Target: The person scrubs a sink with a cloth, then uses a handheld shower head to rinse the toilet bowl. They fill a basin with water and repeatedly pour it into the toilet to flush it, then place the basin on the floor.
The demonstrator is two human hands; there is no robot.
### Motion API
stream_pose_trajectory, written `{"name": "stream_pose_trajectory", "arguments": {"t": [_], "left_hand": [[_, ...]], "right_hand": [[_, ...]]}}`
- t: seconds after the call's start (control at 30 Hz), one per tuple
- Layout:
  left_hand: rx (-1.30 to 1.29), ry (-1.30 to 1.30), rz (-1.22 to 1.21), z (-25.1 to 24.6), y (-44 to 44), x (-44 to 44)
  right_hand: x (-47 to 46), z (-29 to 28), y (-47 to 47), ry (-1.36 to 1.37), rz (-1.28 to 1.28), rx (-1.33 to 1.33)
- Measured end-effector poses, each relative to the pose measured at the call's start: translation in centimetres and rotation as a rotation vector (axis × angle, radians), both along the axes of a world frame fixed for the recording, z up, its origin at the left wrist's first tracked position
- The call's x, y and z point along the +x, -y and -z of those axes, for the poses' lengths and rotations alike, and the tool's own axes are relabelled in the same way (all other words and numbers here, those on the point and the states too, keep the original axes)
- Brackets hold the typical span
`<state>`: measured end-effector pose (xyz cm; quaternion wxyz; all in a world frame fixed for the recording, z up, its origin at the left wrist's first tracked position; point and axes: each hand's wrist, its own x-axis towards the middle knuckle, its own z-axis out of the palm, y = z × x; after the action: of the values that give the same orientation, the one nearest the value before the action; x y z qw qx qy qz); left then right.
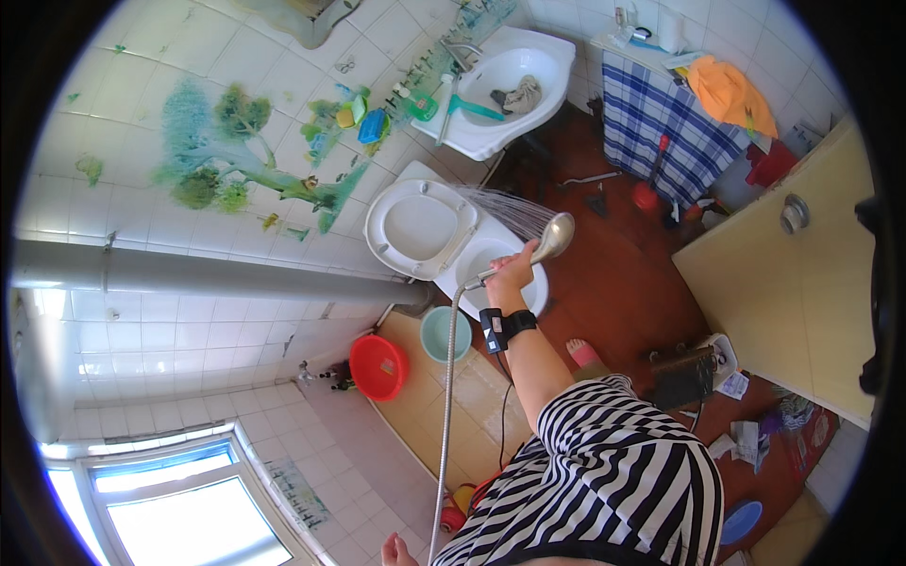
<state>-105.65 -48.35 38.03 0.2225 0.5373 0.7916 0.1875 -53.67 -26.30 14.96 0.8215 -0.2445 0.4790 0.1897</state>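
My right hand (513, 272) grips the handle of a metal shower head (558, 233). Water sprays from it in thin streams toward the upper left, across the back of a white toilet (541, 291). The toilet's seat (468, 228) is raised, and the bowl is partly hidden behind my hand. From the handle a flexible metal shower hose (447, 396) runs down to the lower edge. A black device (493, 330) is strapped to my right wrist. My left hand (398, 552) is cut off by the lower edge, close to the hose; its grip is unclear.
Above stands a washbasin (481, 145) with a cloth (525, 95) and a green-headed squeegee (476, 108). A red basin (379, 368) and a pale green bucket (446, 334) sit left of the hose. A door (764, 283) stands ajar at right, near a red plunger (645, 196).
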Motion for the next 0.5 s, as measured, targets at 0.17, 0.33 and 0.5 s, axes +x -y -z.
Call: {"name": "stream_pose_trajectory", "arguments": {"t": [0.17, 0.33, 0.5], "left_hand": [[-0.072, 0.035, 0.026, 1.1, -1.0, -2.1], [-0.027, 0.111, 0.119, 2.7, -3.4, -3.9], [-0.048, 0.12, 0.172, 3.1, -3.8, -1.3]], "right_hand": [[-1.7, 4.0, 5.1, -0.041, 0.03, -0.109], [-2.5, 6.0, 8.7, -0.08, 0.053, -0.226], [-3.0, 7.0, 10.9, -0.065, 0.041, -0.303]]}}
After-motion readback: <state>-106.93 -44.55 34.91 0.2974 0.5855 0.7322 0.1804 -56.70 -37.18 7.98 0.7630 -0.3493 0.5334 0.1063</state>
